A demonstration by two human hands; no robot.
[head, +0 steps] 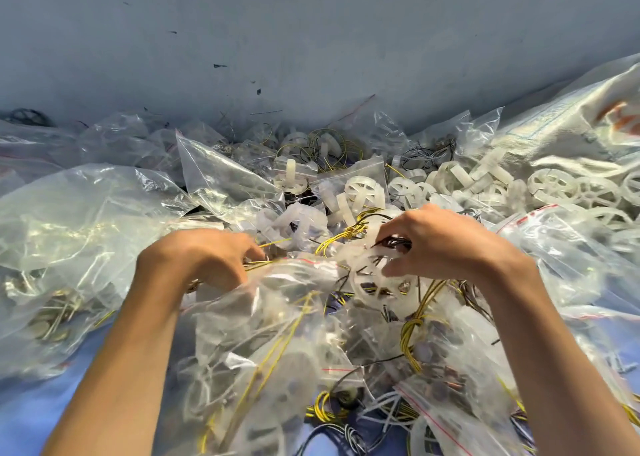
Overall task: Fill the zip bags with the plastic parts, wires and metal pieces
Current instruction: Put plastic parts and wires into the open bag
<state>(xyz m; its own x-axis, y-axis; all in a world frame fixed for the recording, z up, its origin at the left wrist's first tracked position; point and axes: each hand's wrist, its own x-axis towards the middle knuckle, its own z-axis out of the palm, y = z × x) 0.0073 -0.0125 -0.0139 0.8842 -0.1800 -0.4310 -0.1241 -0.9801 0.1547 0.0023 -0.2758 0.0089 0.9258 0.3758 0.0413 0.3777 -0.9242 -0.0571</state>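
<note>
- The left hand (207, 258) has its fingers curled down over the mouth of a clear zip bag (273, 317) and grips the edge near the bag's red seal line
- The right hand (446, 244) pinches a small bunch of black wires (394, 242) between thumb and fingertips, just beside the bag's mouth
- A white plastic wheel (372, 291) lies under the right hand's fingers, touching them, at the open end of the bag
- Yellow wires (346, 234) run between the two hands; some pass under the left hand's fingers
- The gripped bag lies across the middle of the heap and holds thin yellow strands and pale plastic parts, blurred through the film
- A coil of yellow wire (410, 344) sits below the wheel, among more bags
- A large clear bag (69, 220) at the left holds metal pieces (52, 317)
- Loose white spoked wheels (554, 185) are heaped at the far right, next to a woven sack (571, 126)
- A small sealed bag (363, 189) with a wheel inside stands beyond the hands
- Blue cloth (27, 414) shows beneath the heap, with a grey wall (311, 40) behind
</note>
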